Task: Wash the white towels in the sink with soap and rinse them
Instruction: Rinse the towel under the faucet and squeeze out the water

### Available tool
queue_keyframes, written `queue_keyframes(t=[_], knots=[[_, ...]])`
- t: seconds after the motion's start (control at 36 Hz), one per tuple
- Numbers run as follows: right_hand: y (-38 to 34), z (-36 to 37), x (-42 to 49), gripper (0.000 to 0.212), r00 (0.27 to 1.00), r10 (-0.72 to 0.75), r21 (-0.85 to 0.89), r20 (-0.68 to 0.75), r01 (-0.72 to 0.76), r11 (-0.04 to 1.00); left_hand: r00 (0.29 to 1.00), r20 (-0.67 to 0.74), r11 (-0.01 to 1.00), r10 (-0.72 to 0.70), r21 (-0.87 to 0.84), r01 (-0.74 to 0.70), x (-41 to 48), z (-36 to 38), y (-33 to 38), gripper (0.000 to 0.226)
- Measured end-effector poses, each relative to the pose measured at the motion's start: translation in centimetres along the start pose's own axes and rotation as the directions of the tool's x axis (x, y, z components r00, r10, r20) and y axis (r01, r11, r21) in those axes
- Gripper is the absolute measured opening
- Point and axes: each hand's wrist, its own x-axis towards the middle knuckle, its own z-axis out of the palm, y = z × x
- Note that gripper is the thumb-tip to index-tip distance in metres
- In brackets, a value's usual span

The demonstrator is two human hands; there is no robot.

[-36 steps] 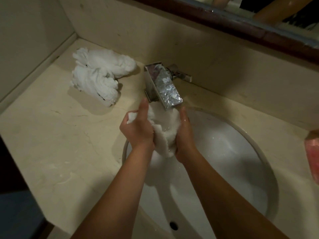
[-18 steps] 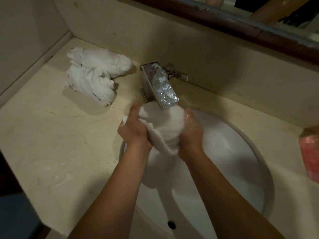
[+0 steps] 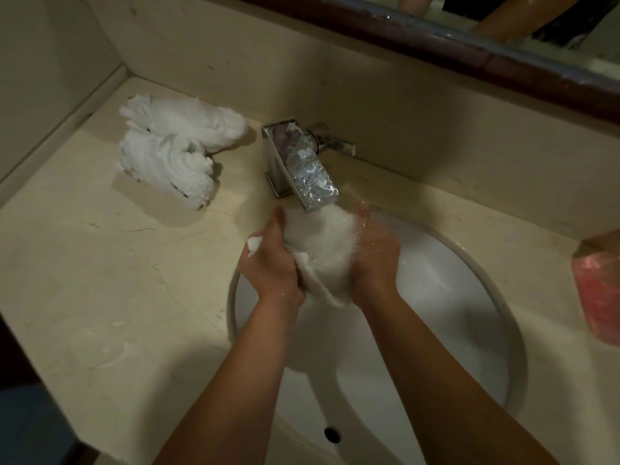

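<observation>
Head view: a wet white towel (image 3: 322, 256) is held bunched directly under the spout of the tap (image 3: 298, 166), above the back part of the sink (image 3: 496, 290). Water is seen running over the open top of the spout and onto the towel; droplets are scattered over the right hand (image 3: 375, 260).

The towel is gripped from both sides. The left hand (image 3: 271, 263) is curled round the towel's left side, with a small tuft of cloth showing just past its knuckles. The right hand is cupped against the towel's right side, fingers bent round it toward the tap. The lower edge of the towel hangs between the two wrists. Both forearms are bare.

Two further white towels (image 3: 174, 149), twisted and heaped together, are noted on the worktop (image 3: 100, 280) to the left of the tap, touching each other and well apart from the sink. A pink, translucent object (image 3: 597, 297) is recorded on the worktop to the right of the tap, beyond the sink rim, cut off by the frame edge; what it is cannot be told. A dark drain opening (image 3: 332, 434) is visible in the sink wall nearest the camera. Behind the tap, a dark wooden mirror frame (image 3: 436, 41) runs above the beige backsplash.
</observation>
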Motion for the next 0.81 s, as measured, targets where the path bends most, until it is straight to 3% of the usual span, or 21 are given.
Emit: queue_keyframes(t=[0.14,0.36,0.44,0.5,0.56,0.67,0.81], knots=[[0.3,-0.9,0.4,0.032,0.999,0.035,0.048,-0.021,-0.034,0.998,0.995,-0.026,0.994,-0.094,-0.053,0.093,0.2,0.1,0.9,0.018],[1.1,-0.9,0.0,0.044,0.995,-0.024,-0.019,0.099,0.026,0.999,0.996,-0.04,0.995,-0.079,-0.066,0.077,0.4,-0.3,1.9,0.023],[1.6,-0.9,0.0,0.036,0.981,-0.138,-0.2,0.135,0.164,0.966,0.992,-0.089,0.995,-0.094,-0.04,0.091,0.2,-0.1,2.0,0.02],[1.9,-0.6,0.0,0.029,0.95,-0.243,-0.43,0.195,0.306,0.849,0.99,-0.099,0.995,-0.097,-0.015,0.096,-0.1,0.0,1.9,0.019],[2.4,-0.6,0.2,0.044,0.912,-0.331,-0.557,0.243,0.41,0.722,0.994,-0.066,0.996,-0.082,0.021,0.084,-0.4,0.2,1.9,0.019],[2.6,-0.1,-0.8,0.09,0.858,-0.426,-0.481,0.286,0.514,0.71,0.991,-0.029,0.99,-0.13,0.053,0.131,-1.2,0.8,2.4,0.03],[3.6,-0.5,-0.5,0.094,0.772,-0.505,-0.423,0.386,0.634,0.647,0.983,0.038,0.982,-0.179,0.071,0.176,-2.0,0.9,2.7,0.037]])
